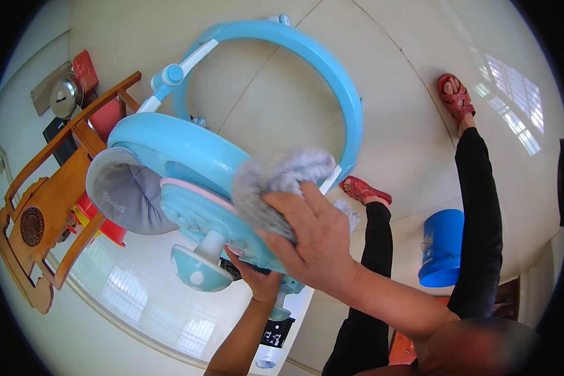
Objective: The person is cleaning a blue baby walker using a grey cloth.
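A blue baby walker (216, 145) stands tilted before me, with a grey fabric seat (127, 192) and a round base ring (352, 108) on wheels. My right hand (310, 239) presses a bunched grey fluffy cloth (268, 197) against the upper edge of the walker's tray. Lower down, my left hand (261, 279) grips the toy tray (192, 207) from its underside, its fingers partly hidden. A mushroom-shaped part with white dots (202, 270) sticks out from the tray beside the left hand.
A carved wooden chair (51, 202) stands at the left, near a metal lid (66, 95) and a red bag (85, 70). A white glossy surface (155, 291) lies below the walker. A blue bucket (442, 249) is on the tiled floor between my legs, near my red sandals (457, 101).
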Demonstrator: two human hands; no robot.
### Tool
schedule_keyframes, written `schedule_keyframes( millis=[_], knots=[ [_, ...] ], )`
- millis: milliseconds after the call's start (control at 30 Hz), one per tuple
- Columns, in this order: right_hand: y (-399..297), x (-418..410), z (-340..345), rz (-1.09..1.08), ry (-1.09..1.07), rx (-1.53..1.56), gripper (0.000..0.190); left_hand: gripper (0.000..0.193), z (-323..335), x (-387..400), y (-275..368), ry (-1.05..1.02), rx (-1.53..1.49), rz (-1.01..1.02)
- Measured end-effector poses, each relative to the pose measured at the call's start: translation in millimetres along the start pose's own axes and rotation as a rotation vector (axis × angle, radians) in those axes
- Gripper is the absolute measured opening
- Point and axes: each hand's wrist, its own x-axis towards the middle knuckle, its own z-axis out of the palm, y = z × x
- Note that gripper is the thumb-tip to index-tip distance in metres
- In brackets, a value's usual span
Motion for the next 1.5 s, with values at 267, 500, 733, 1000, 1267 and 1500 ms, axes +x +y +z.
schedule_keyframes(
  millis=[267, 500, 733, 1000, 1267, 1500],
  knots=[
    [-20, 66, 41, -0.361, -0.269, -0.430, 0.037, 0.120, -4, -5, -9, -0.082, -0.201, -0.131],
    [16, -42, -1, -0.141, -0.413, -0.451, 0.046, 0.081, -1, -20, -44, -0.011, -0.290, -0.095],
    [-59, 87, 116, -0.641, -0.573, -0.970, 0.034, 0.093, 8, -24, -57, -0.035, -0.120, -0.015],
    [-70, 100, 142, -0.473, -0.640, -0.965, 0.031, 0.055, -44, -6, -25, 0.139, -0.311, 0.174],
    [-73, 88, 152, -0.477, -0.645, -0.987, 0.031, 0.046, -114, 139, 22, 0.065, -0.119, 0.322],
    [-63, 89, 152, -0.521, -0.603, -1.046, 0.030, 0.051, -91, 125, 4, 0.028, -0.027, 0.360]
  ],
)
